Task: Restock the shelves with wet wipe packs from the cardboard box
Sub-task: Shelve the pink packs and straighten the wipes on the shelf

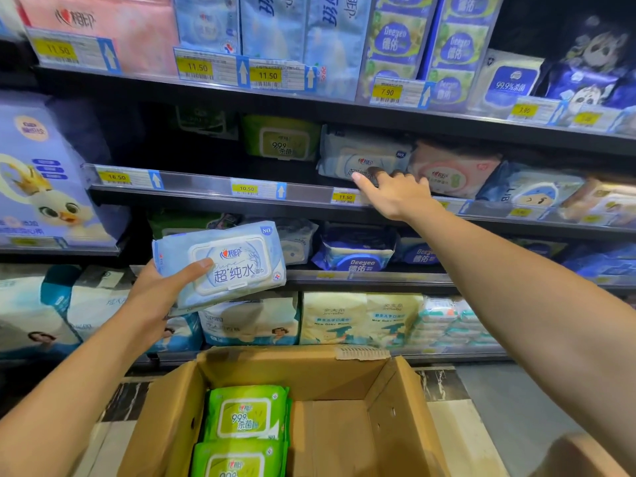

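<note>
Right hand (395,192), fingers straight, touches the shelved pack (358,156); left hand (160,290) grips a blue pack (223,263). Shelving step: next, probably set it beside its match.

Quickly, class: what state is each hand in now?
Left hand: holds a pale blue plastic wet wipe pack.
Right hand: open, touching a similar shelved pack.

A shop aisle: shelves (213,196) across the frame hold packaged wipes, with yellow price tags (246,188) along their edges.
</note>
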